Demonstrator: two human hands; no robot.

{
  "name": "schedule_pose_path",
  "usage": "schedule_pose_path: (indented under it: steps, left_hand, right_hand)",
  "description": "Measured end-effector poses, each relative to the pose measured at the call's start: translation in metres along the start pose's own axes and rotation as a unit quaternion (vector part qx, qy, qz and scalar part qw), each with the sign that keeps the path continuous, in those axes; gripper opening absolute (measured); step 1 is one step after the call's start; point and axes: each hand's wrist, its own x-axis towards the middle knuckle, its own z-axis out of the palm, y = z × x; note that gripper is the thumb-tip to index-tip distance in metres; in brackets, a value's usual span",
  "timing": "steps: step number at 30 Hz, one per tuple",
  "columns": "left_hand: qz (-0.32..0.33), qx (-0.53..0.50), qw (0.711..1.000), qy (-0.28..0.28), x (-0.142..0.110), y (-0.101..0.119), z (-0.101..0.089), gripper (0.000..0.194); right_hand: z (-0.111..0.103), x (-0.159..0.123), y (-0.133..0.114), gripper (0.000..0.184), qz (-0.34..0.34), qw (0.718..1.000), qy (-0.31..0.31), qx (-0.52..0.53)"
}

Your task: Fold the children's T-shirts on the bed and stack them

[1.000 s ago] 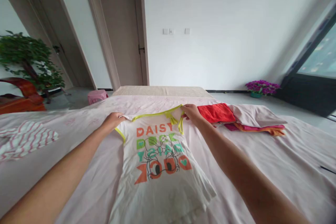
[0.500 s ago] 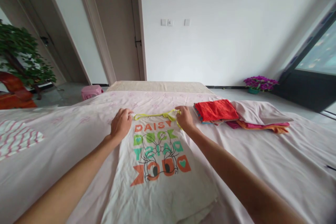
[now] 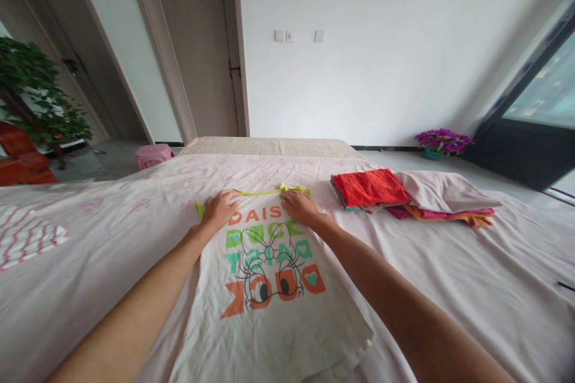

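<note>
A white sleeveless top with yellow trim and a "DAISY DUCK" print lies spread out in front of me, its neckline at the far end. My left hand rests on its upper left part, fingers stretched out over the fabric beside the first letters. On the upper right, just below the yellow bow, my right hand lies on the cloth with its fingers extended. Both hands touch the top without visibly gripping it. Part of the lettering is covered by my fingers.
A red folded cloth tops one pile at the right, beside a second pile under a pale folded garment. Striped fabric lies at the left on the pink bed sheet. Beyond stand a pink stool and purple flowers.
Both hands have moved inward from the top's shoulder edges onto its front, and their fingers have let go of the edges. Yellow trim now shows outside each hand.
</note>
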Motion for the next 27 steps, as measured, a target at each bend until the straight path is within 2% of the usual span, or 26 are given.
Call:
schedule_pose_path:
  steps: [3, 5, 7, 10, 12, 14, 17, 21, 23, 25, 27]
  left_hand:
    - [-0.011, 0.012, 0.999, 0.037, 0.001, -0.005, -0.002, 0.04]
    - [0.035, 0.022, 0.999, 0.023, -0.001, -0.006, 0.0, 0.04]
    - [0.081, 0.036, 0.996, -0.009, -0.004, -0.006, 0.004, 0.041]
    - [0.081, 0.086, 0.992, -0.034, -0.006, -0.007, 0.007, 0.046]
    - [0.077, 0.12, 0.989, -0.028, -0.008, -0.004, 0.005, 0.044]
    - [0.073, 0.131, 0.989, -0.003, -0.011, 0.003, 0.0, 0.04]
    - [0.055, 0.111, 0.992, 0.007, -0.019, 0.025, -0.007, 0.04]
    - [0.045, 0.087, 0.995, -0.024, -0.046, 0.061, -0.005, 0.046]
    - [0.045, 0.088, 0.995, -0.032, -0.067, 0.073, -0.002, 0.05]
    - [0.043, 0.099, 0.994, -0.034, -0.09, 0.076, -0.002, 0.055]
    - [0.047, 0.114, 0.992, -0.033, -0.111, 0.072, -0.006, 0.058]
  right_hand:
    - [-0.004, -0.002, -0.006, 0.038, 0.04, 0.998, 0.046, -0.024]
    - [-0.002, -0.006, -0.007, 0.04, -0.005, 0.997, 0.053, -0.048]
    - [0.003, -0.008, 0.0, 0.047, -0.042, 0.997, 0.018, -0.061]
    - [0.005, -0.008, 0.02, 0.057, 0.024, 0.996, -0.028, -0.079]
    - [0.002, -0.009, 0.03, 0.059, 0.074, 0.992, -0.026, -0.1]
    - [-0.002, -0.014, 0.029, 0.059, 0.098, 0.988, -0.006, -0.115]
    - [-0.005, -0.033, 0.001, 0.063, 0.09, 0.991, 0.026, -0.098]
    - [0.01, -0.071, -0.06, 0.067, 0.0, 0.999, 0.013, -0.04]
    - [0.021, -0.091, -0.079, 0.066, -0.037, 0.999, 0.003, -0.026]
    - [0.029, -0.109, -0.083, 0.064, -0.068, 0.997, 0.007, -0.026]
    - [0.031, -0.123, -0.071, 0.064, -0.078, 0.996, 0.017, -0.038]
